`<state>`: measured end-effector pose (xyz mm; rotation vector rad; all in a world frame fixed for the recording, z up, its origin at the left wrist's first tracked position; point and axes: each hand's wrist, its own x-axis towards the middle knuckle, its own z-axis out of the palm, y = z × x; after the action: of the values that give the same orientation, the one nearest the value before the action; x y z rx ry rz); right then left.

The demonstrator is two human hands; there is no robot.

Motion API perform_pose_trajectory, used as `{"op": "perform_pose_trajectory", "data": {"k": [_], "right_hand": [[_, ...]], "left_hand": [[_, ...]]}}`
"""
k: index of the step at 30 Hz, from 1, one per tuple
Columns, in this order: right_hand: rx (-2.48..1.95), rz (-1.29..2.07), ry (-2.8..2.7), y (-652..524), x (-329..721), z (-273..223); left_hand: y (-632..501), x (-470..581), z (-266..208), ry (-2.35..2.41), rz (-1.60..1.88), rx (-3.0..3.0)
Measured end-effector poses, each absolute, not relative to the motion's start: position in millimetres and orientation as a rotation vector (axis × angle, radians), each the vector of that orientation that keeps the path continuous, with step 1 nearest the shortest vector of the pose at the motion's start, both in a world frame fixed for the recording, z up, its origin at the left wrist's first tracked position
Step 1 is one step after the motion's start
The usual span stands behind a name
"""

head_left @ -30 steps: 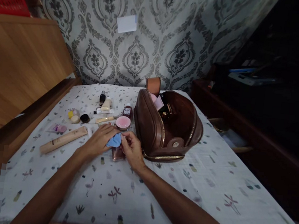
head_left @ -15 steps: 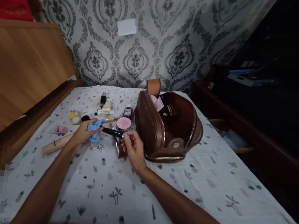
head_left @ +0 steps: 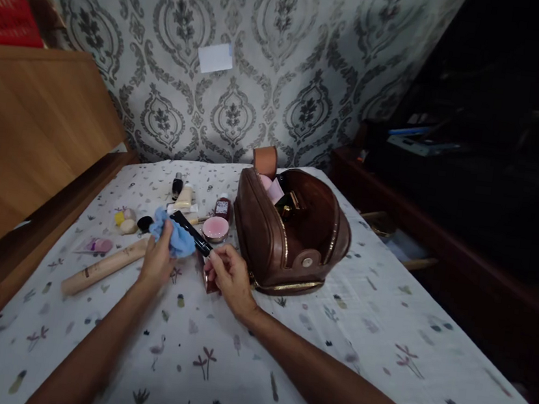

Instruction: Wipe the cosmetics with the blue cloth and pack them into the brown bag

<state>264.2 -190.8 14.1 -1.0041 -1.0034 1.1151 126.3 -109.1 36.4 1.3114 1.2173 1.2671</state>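
A slim black cosmetic tube (head_left: 193, 234) with a silvery end slants between my hands above the table. Its near end is pinched in my right hand (head_left: 234, 281). My left hand (head_left: 159, 260) grips a crumpled light blue cloth (head_left: 180, 241), which lies against the tube's left side. Just beyond the tube is a round pink compact (head_left: 216, 227). Beneath my right fingers a reddish-brown flat packet (head_left: 209, 282) shows in part. The open brown toiletry bag (head_left: 260, 230) stands right of my right hand, with several cosmetics inside.
A long beige tube (head_left: 103, 268) lies left of my left hand, near a small purple tube (head_left: 100, 245) and a yellow-and-cream item (head_left: 126, 220). Farther back are a dark bottle (head_left: 177, 186), a cream tube (head_left: 184, 197) and a dark red bottle (head_left: 222, 208). A wooden panel (head_left: 37, 134) borders the left.
My left hand has turned upright, and the cloth has shifted from the tube's far tip to along its side. The tube now slants more steeply, its far end raised. The view has swung slightly right.
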Motion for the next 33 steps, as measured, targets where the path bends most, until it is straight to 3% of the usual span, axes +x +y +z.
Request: {"op": "perform_pose_trajectory", "data": {"k": [6, 12, 17, 25, 33], "right_hand": [[-1.011, 0.994, -1.045, -192, 266, 15], [-0.915, 1.018, -1.086, -193, 265, 19], [-0.909, 1.085, -1.032, -188, 263, 13], [-1.213, 0.717, -1.147, -193, 270, 18], [-1.217, 0.756, -1.193, -197, 274, 25]], "left_hand": [[-144, 147, 26, 1.085, 1.082, 1.301], [-135, 143, 45, 0.871, 1.152, 0.999], [-128, 137, 45, 0.868, 1.168, 0.889], [-129, 142, 41, 0.942, 1.184, 0.823], [-125, 135, 41, 0.949, 1.158, 0.862]]}}
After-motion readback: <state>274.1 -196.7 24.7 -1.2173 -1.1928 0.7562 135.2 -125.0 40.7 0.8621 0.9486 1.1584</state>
